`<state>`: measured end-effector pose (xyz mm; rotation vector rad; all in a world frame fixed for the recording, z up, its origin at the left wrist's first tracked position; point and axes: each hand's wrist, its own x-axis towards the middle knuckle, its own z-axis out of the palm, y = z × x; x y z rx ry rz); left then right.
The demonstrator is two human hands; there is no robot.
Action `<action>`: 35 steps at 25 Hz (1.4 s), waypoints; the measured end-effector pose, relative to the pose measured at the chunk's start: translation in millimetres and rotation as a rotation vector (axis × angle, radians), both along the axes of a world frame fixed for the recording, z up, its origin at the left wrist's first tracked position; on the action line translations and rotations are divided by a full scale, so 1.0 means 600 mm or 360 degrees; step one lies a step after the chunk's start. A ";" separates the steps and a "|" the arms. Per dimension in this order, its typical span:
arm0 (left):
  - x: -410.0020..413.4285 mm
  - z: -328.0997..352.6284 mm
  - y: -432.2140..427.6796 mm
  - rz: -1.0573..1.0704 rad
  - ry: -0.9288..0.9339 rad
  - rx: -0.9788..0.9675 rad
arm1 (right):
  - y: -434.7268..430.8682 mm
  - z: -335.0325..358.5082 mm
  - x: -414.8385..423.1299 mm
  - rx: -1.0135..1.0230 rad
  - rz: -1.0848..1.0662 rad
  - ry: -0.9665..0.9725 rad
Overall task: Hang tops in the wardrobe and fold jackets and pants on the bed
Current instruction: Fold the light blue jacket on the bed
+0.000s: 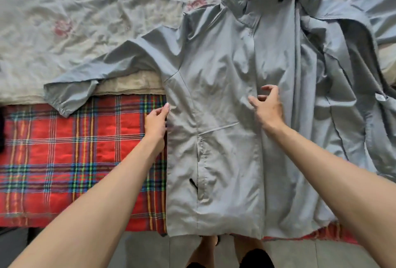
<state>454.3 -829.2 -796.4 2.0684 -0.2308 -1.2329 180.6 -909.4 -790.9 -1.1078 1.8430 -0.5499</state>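
Note:
A light grey hooded jacket (225,96) lies spread on the bed, hood toward the far side, hem at the near edge. Its left sleeve (90,79) stretches out to the left; the right side is bunched in folds. My left hand (156,122) lies at the jacket's left side seam, fingers straight and touching the fabric edge. My right hand (267,107) hovers over the jacket's front near the zip line, fingers spread and slightly curled, holding nothing.
A red plaid blanket (75,160) covers the bed's near edge. A crumpled pale floral sheet (85,21) covers the far part. A dark item (1,130) shows at the far left edge. My feet stand on grey floor tiles (150,250) below.

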 end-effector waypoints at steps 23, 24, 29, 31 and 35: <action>0.056 0.049 -0.267 0.0521 -0.1222 0.0143 | -0.344 -0.008 0.081 -0.0112 -0.0191 0.0046; 0.050 0.049 -0.279 0.0018 -0.1567 -0.0071 | -0.352 -0.007 0.080 -0.0131 -0.0189 0.0036; 0.031 0.039 -0.476 -0.1606 -0.1322 -0.0445 | -0.409 -0.006 0.078 -0.0270 -0.0036 0.0057; 0.044 0.025 -0.513 -0.1745 -0.1255 -0.0306 | -0.414 -0.021 0.071 -0.0300 0.0059 0.0141; 0.050 0.024 -0.490 -0.1404 -0.1587 -0.0096 | -0.407 -0.045 0.077 -0.0317 0.0085 0.0341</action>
